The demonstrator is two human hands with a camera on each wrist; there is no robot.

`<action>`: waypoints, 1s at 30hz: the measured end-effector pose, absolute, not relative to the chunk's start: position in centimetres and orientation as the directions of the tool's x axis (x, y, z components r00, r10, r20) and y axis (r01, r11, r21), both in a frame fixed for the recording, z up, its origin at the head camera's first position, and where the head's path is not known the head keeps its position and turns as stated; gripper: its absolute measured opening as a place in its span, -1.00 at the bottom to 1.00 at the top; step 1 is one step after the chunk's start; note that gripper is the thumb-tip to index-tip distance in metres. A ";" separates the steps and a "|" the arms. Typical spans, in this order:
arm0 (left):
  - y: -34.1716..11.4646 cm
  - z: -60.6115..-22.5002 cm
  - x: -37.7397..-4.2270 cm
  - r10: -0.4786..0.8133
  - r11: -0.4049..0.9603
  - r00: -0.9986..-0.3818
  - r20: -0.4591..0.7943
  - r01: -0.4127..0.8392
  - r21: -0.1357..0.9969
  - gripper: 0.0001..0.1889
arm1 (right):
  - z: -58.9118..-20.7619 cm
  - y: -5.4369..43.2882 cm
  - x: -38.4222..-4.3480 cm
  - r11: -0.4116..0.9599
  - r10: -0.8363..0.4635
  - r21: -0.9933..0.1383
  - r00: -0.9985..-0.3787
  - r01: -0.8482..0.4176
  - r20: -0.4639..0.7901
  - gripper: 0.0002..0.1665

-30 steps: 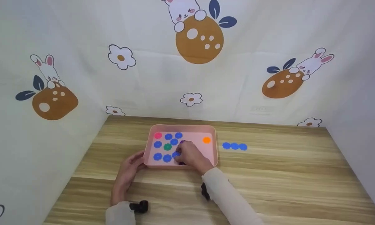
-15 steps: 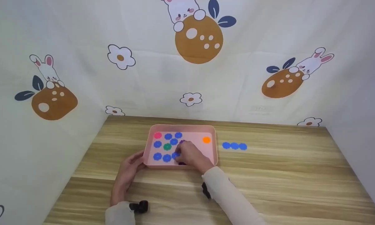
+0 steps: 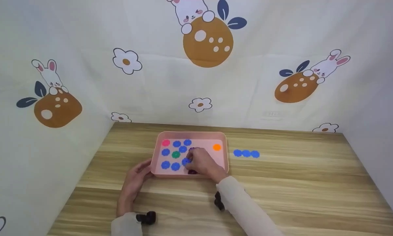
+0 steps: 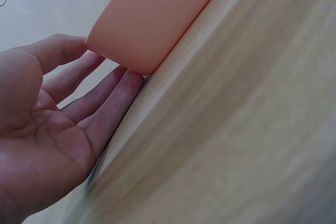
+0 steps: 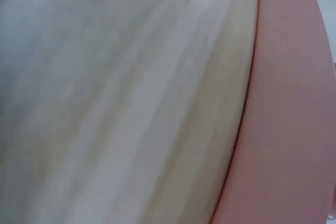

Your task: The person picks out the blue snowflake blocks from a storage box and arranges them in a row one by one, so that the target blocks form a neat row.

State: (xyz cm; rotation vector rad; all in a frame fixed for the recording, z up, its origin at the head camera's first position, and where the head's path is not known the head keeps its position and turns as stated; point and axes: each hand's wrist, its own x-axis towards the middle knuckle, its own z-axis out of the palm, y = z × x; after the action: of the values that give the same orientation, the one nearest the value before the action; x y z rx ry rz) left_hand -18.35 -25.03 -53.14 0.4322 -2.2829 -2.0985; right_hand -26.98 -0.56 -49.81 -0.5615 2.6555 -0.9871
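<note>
My right hand [image 3: 201, 161] reaches into the pink tray [image 3: 157, 175], its thumb and fingers curled at a blue flower-shaped disc [image 3: 185, 162] that they pinch. Dark purple pieces [image 3: 192, 172] show partly beneath and behind that hand. Around it on the tray floor lie several blue discs [image 3: 175, 166], a green disc [image 3: 176, 154], a pink disc [image 3: 166, 143] and an orange disc [image 3: 217, 147]. My left hand [image 4: 58, 103] touches the tray's left side with fairly straight fingers, thumb tip at the upper rim. The right wrist view shows only the tray's outer wall [image 5: 283, 103] and tabletop.
Three blue discs [image 3: 246, 153] lie in a touching row on the wooden table [image 3: 298, 183], right of the tray. A white curtain [image 3: 157, 88] printed with rabbits, oranges and flowers hangs behind and at both sides.
The right hand and the blue disc at its fingertips have shifted slightly to the right, uncovering more of a purple piece near the tray's front. The left hand stays at the tray's side.
</note>
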 end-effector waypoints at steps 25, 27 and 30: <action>-24.7 -53.3 -18.6 -0.180 0.035 -0.965 -0.192 -0.202 0.979 -0.58 | -45.4 10.8 -28.2 0.721 -0.326 -0.637 -0.945 -0.272 0.034 -0.57; -24.9 -53.2 -18.5 -0.179 0.050 -0.964 -0.195 -0.207 0.977 -0.56 | -45.4 11.7 -28.3 0.724 -0.321 -0.635 -0.947 -0.268 0.034 -0.56; -25.2 -53.1 -18.3 -0.178 0.066 -0.963 -0.203 -0.217 0.974 -0.55 | -45.7 13.3 -28.3 0.733 -0.304 -0.628 -0.952 -0.261 0.041 -0.58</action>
State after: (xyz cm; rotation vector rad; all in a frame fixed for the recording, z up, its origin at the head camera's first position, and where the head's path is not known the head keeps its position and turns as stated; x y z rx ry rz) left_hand -18.34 -25.17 -53.07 0.4291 -2.3155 -2.1239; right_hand -28.34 13.30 -45.68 -0.4673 2.8637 -1.0231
